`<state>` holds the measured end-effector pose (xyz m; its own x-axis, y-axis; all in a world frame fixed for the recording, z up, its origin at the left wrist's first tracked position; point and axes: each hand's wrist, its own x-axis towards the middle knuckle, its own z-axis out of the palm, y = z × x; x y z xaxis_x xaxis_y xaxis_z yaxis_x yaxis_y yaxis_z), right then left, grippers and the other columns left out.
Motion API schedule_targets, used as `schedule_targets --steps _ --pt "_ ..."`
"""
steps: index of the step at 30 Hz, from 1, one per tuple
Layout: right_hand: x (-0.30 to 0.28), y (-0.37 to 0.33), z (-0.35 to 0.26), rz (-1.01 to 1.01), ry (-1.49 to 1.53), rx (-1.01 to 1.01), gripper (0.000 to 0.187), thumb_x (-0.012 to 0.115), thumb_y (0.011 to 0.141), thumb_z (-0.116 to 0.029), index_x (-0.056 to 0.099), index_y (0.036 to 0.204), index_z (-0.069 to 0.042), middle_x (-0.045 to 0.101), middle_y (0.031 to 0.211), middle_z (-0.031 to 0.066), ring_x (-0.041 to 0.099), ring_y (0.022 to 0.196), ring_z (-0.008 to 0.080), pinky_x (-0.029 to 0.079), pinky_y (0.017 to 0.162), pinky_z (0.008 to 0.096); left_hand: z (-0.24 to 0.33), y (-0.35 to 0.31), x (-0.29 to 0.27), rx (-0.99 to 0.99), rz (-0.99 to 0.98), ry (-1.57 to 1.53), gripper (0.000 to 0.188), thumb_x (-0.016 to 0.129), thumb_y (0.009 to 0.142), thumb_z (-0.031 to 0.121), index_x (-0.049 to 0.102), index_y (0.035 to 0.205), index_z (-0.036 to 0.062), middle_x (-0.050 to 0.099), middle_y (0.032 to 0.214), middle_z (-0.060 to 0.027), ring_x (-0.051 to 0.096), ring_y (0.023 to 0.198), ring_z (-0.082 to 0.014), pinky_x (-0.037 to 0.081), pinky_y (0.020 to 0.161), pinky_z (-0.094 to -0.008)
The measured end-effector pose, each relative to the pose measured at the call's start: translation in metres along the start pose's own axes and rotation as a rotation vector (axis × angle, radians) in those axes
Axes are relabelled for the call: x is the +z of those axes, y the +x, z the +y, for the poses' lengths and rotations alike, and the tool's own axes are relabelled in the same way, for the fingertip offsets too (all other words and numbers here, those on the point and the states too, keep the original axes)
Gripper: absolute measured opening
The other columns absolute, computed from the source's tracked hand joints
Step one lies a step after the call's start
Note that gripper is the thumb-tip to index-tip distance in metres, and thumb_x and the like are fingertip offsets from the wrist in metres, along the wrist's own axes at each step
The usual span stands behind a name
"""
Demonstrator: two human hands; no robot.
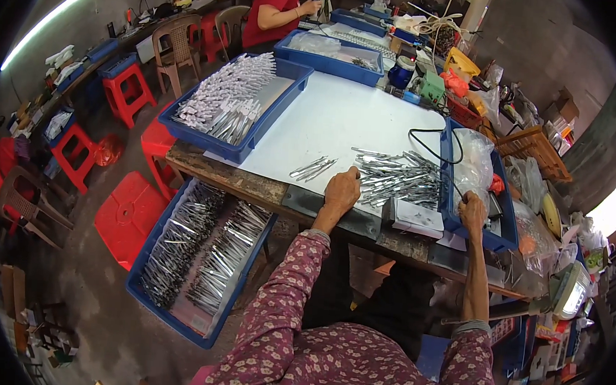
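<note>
My left hand (342, 192) is closed at the left edge of a pile of slender silver metal pieces (400, 177) on the white-topped table (327, 116). Whatever it grips is hidden by the fingers. A few similar silver pieces (313, 169) lie apart, to the left of that hand. Over the near part of a blue tray (507, 229), my right hand (472, 213) has its fingers pinched together. What they hold is too small to name. Between my hands, at the table's front edge, stands a small white-topped block (417, 217).
Clear plastic bags (473, 160) fill the right tray, and a black cord (436, 132) loops over its edge. A blue tray of white-wrapped pieces (229, 92) sits at the table's left. Below, another blue tray (204, 338) holds silver pieces beside a red stool (129, 213). A person (277, 10) sits beyond.
</note>
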<state>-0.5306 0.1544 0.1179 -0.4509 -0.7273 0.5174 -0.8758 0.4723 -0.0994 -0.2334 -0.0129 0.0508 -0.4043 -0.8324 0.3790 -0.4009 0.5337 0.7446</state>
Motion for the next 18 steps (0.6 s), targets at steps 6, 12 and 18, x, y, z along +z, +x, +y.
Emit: schedule_targets --steps 6,12,18 --pt "-0.0006 -0.0003 0.001 -0.013 -0.011 0.018 0.012 0.053 0.067 -0.013 0.055 0.071 -0.002 0.058 0.07 0.0186 0.058 0.07 0.0353 0.043 0.061 0.0427 0.001 -0.0004 0.0 0.01 0.01 -0.007 0.017 0.05 0.076 0.015 0.055 0.088 0.0025 0.061 0.076 -0.0199 0.058 0.074 -0.0372 0.045 0.068 -0.0434" --pt "-0.0042 -0.001 -0.0032 -0.066 -0.01 0.04 0.012 0.053 0.067 -0.013 0.055 0.073 -0.003 0.059 0.075 0.0184 0.057 0.075 0.0347 0.044 0.065 0.0429 0.0023 -0.0018 -0.0022 0.013 0.015 -0.004 0.017 0.05 0.076 0.015 0.055 0.087 0.0025 0.06 0.075 -0.0202 0.058 0.073 -0.0375 0.045 0.068 -0.0438" --pt "-0.0037 -0.0002 -0.0022 -0.082 -0.025 0.069 0.013 0.053 0.067 -0.013 0.056 0.074 -0.003 0.059 0.075 0.0186 0.058 0.075 0.0349 0.044 0.065 0.0429 0.0038 -0.0018 -0.0024 0.006 0.018 -0.011 0.017 0.05 0.076 0.015 0.055 0.087 0.0033 0.06 0.075 -0.0202 0.057 0.073 -0.0377 0.045 0.067 -0.0441"
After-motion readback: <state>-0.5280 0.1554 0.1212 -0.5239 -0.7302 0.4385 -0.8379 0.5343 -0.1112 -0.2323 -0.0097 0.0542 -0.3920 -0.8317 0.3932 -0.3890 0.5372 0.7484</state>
